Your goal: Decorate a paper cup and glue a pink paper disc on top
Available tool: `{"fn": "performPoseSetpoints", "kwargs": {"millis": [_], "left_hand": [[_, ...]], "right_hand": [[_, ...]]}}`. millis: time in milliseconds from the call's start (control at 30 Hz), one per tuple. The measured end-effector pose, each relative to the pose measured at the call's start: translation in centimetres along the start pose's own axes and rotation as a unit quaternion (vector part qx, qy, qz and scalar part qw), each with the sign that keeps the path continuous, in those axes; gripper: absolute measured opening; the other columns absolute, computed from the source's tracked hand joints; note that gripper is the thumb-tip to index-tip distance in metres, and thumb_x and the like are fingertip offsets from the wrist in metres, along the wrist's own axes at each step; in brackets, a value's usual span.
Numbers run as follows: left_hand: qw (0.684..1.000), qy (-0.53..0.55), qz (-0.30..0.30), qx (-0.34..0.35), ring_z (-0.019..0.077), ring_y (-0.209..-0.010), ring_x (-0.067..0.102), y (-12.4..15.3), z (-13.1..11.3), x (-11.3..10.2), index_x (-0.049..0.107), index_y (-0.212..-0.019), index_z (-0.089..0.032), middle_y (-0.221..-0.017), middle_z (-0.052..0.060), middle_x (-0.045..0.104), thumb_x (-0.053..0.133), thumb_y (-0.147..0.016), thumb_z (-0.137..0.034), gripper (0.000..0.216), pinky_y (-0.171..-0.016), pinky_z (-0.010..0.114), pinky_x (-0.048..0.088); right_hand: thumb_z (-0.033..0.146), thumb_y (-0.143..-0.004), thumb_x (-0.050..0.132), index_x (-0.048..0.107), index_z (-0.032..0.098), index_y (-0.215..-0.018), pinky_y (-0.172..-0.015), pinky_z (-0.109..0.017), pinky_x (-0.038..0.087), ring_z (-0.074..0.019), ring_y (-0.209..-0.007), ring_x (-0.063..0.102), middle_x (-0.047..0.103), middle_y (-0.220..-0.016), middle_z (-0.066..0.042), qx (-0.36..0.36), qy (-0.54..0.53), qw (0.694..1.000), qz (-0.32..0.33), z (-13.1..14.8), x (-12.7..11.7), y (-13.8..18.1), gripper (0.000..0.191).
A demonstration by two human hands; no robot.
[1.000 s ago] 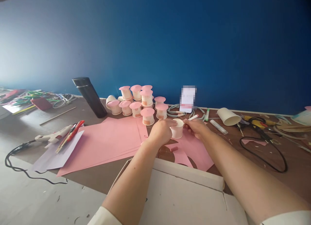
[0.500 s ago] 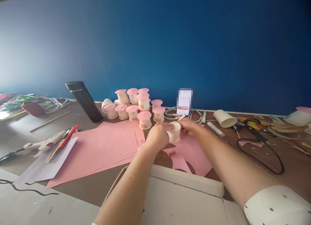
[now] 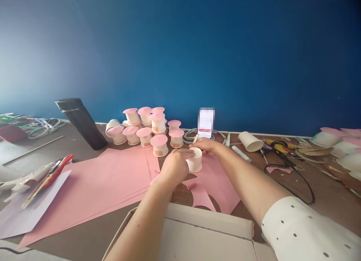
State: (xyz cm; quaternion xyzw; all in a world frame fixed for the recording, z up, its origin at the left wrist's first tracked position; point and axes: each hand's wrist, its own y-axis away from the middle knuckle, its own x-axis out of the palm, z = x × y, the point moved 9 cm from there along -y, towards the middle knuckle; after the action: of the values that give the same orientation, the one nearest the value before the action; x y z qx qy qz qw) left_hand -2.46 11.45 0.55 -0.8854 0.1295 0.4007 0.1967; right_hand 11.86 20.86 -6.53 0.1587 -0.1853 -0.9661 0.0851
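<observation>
A white paper cup (image 3: 195,164) stands over pink paper, its round end up. My left hand (image 3: 175,164) grips the cup from the left, with a finger laid over its rim. Beside the cup's far right side is my right hand (image 3: 207,145), its fingers closed around a pale marker (image 3: 195,138) whose end sticks up. The marker's other end is hidden behind the cup. Just left of my hands are several paper-cup houses (image 3: 158,145) with pink roofs and drawn windows and doors. A small pink roll (image 3: 192,186) lies on cut pink paper (image 3: 201,197) in front.
Pink sheets (image 3: 107,178), a utility knife (image 3: 50,178), a glue gun (image 3: 25,180) and a black bottle (image 3: 81,122) are on the left. A phone (image 3: 205,122) leans at the back. A tipped cup (image 3: 250,141) and a black cable (image 3: 306,182) lie right. A cardboard box (image 3: 208,238) is nearest me.
The view has turned slightly to the right, bringing more roofed cups into sight at the right edge. Both hands keep nearly the same hold at the cup.
</observation>
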Motion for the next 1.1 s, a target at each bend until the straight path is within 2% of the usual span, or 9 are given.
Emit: {"fn": "performPoseSetpoints", "kwargs": {"millis": [100,200,300,567,667,733,867,967,1100], "left_hand": [[1.0,-0.004,0.005,-0.008,0.0259,-0.127,0.06,0.0,0.0,0.0,0.077,-0.12,-0.026,-0.134,0.0,0.07,0.046,-0.083,0.002,0.055,-0.104,0.033,0.049],[1.0,-0.002,0.009,-0.008,0.0248,-0.128,0.06,0.0,-0.1,0.0,0.076,-0.12,-0.026,-0.137,0.001,0.069,0.046,-0.083,0.002,0.055,-0.105,0.033,0.049],[1.0,0.0,0.007,-0.01,0.0236,-0.128,0.059,0.1,0.0,0.0,0.077,-0.12,-0.026,-0.137,0.0,0.069,0.045,-0.082,0.002,0.056,-0.105,0.032,0.05],[1.0,-0.004,0.007,-0.021,0.0246,-0.128,0.06,0.1,0.3,0.1,0.076,-0.121,-0.026,-0.137,0.001,0.069,0.046,-0.081,0.002,0.057,-0.105,0.033,0.051],[1.0,-0.004,0.013,-0.022,0.0242,-0.129,0.06,0.0,0.2,0.1,0.076,-0.122,-0.026,-0.136,0.0,0.069,0.047,-0.08,0.003,0.059,-0.106,0.032,0.05],[1.0,0.0,0.014,-0.024,0.024,-0.127,0.061,0.0,0.1,0.0,0.076,-0.121,-0.027,-0.136,0.0,0.069,0.047,-0.08,0.003,0.059,-0.104,0.032,0.05],[1.0,0.007,0.012,-0.022,0.0245,-0.129,0.06,0.0,0.0,-0.1,0.076,-0.121,-0.029,-0.138,0.0,0.068,0.047,-0.082,0.004,0.058,-0.104,0.033,0.051],[1.0,0.007,0.009,-0.019,0.0248,-0.129,0.059,0.0,0.1,0.0,0.077,-0.12,-0.028,-0.136,0.0,0.069,0.048,-0.082,0.004,0.057,-0.105,0.034,0.051],[1.0,-0.001,0.008,-0.021,0.0249,-0.126,0.061,-0.1,0.2,0.0,0.077,-0.119,-0.028,-0.135,0.0,0.069,0.049,-0.082,0.003,0.056,-0.101,0.032,0.052]], "right_hand": [[0.028,-0.078,0.083,0.06,0.014,-0.073,-0.047,-0.019,0.037,-0.0065,-0.051,0.048,0.058,-0.062,0.002,0.011,0.038,0.999,0.017,0.2,0.4,-0.3,0.028],[0.035,-0.092,0.071,0.067,0.013,-0.11,-0.074,-0.031,0.057,-0.0169,-0.086,0.067,0.069,-0.105,-0.008,0.023,0.078,0.996,0.046,0.3,1.1,-0.4,0.029],[0.041,-0.097,0.064,0.06,0.017,-0.132,-0.093,-0.046,0.056,-0.0247,-0.112,0.064,0.062,-0.132,-0.01,0.027,0.109,0.991,0.079,0.6,2.1,-0.2,0.042],[0.041,-0.097,0.064,0.062,0.017,-0.129,-0.092,-0.044,0.057,-0.0242,-0.11,0.065,0.063,-0.129,-0.009,0.019,0.154,0.982,0.107,1.6,3.3,-0.5,0.04],[0.039,-0.085,0.078,0.073,0.013,-0.097,-0.073,-0.032,0.057,-0.0191,-0.084,0.067,0.072,-0.099,-0.007,0.005,0.164,0.981,0.105,2.0,3.3,-0.9,0.028],[0.033,-0.073,0.087,0.071,0.014,-0.071,-0.059,-0.026,0.051,-0.0158,-0.067,0.062,0.068,-0.074,-0.003,-0.006,0.172,0.98,0.102,2.4,3.3,-1.1,0.025],[0.026,-0.067,0.089,0.069,0.015,-0.061,-0.052,-0.024,0.043,-0.013,-0.059,0.055,0.064,-0.061,0.0,-0.02,0.2,0.974,0.107,3.1,3.5,-1.2,0.023],[0.027,-0.07,0.088,0.073,0.013,-0.069,-0.058,-0.025,0.047,-0.0156,-0.069,0.059,0.068,-0.071,-0.003,-0.014,0.232,0.966,0.114,3.3,3.8,-1.3,0.02],[0.04,-0.094,0.068,0.068,0.017,-0.119,-0.089,-0.04,0.057,-0.0248,-0.106,0.065,0.066,-0.124,-0.008,0.01,0.251,0.959,0.133,3.1,4.3,-1.5,0.035]]}}
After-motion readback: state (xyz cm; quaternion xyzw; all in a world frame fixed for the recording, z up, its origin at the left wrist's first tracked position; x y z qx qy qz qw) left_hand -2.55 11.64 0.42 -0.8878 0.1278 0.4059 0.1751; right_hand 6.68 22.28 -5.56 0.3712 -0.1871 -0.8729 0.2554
